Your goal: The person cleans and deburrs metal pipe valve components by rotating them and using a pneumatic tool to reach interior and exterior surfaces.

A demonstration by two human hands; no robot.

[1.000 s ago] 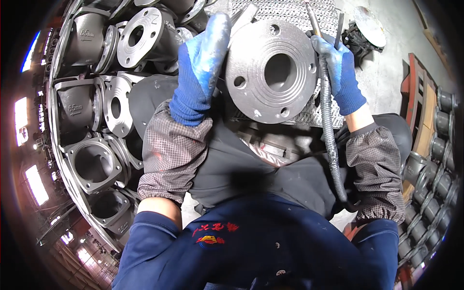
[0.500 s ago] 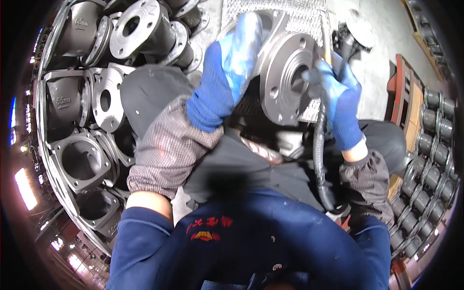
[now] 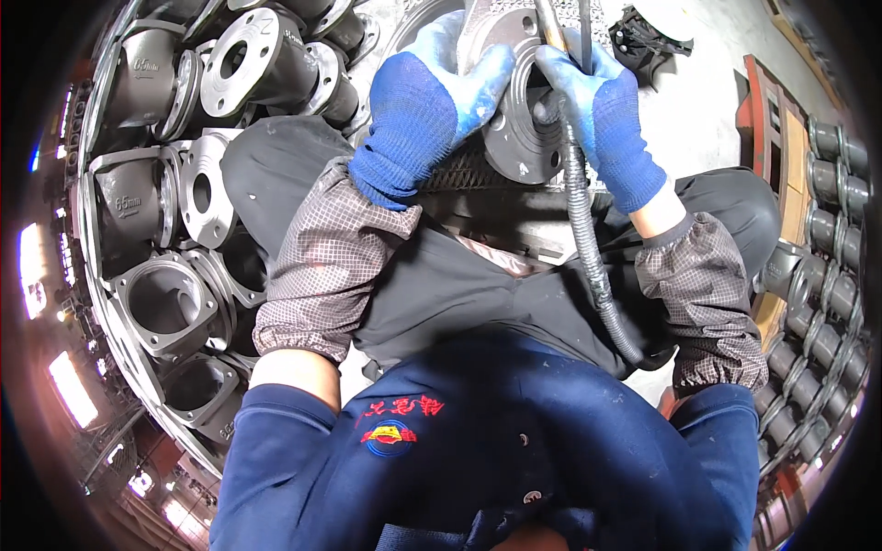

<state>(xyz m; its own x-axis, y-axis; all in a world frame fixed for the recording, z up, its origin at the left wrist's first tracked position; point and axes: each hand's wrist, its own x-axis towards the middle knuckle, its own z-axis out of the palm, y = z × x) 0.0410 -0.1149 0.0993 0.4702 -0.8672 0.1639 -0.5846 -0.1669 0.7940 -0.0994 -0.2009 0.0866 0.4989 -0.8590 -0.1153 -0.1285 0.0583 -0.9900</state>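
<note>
My left hand [image 3: 424,108], in a blue coated glove, holds a dark grey flanged pipe casting [image 3: 516,151] by its left side, thumb against the flange. The casting is tilted, its round flange and centre bore toward me. My right hand [image 3: 602,119], gloved alike, is closed around a hand tool at the flange's right side. A black ribbed hose [image 3: 584,230] hangs from beneath that hand toward my right thigh. Beside the fingers, a tan stick-like part [image 3: 549,23] rises past the flange. The tool's exact kind is hidden by my hand; a dark rounded end shows at the bore.
To my left, a wire-sided crate [image 3: 108,317] holds several grey flanged castings [image 3: 165,308]. Beneath the held casting lies a textured metallic surface [image 3: 459,174]. A red pallet frame [image 3: 758,119] and stacked castings [image 3: 831,243] stand at right. A black object [image 3: 648,41] lies on the floor beyond.
Both hands and the casting have shifted away from me and to the left. My left hand has gone from lying extended along the casting to gripping it with the thumb spread. The hose moved left.
</note>
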